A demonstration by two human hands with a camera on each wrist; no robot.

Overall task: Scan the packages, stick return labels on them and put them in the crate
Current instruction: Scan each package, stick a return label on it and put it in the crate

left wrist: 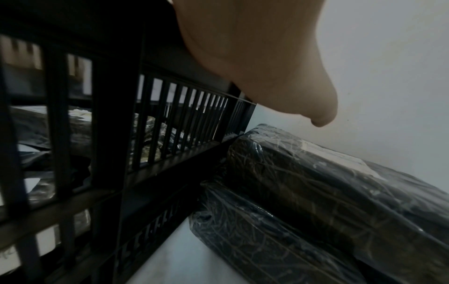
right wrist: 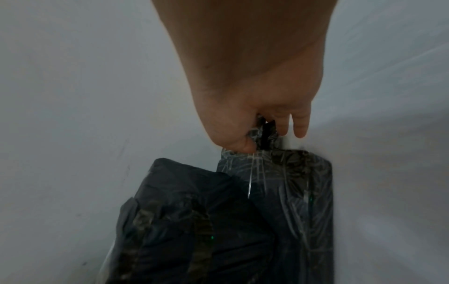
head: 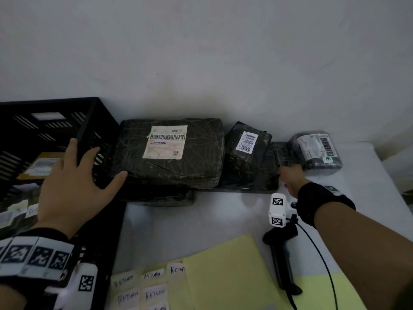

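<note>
The flat package lies at 1 o'clock on the table, long axis running left to right, under the small barcoded package. The right hand is nearer and pinches its right-hand corner flap between thumb and fingers. The left hand hovers at 10 o'clock, fingers spread wide and holding nothing, over the rim of the crate.
</note>
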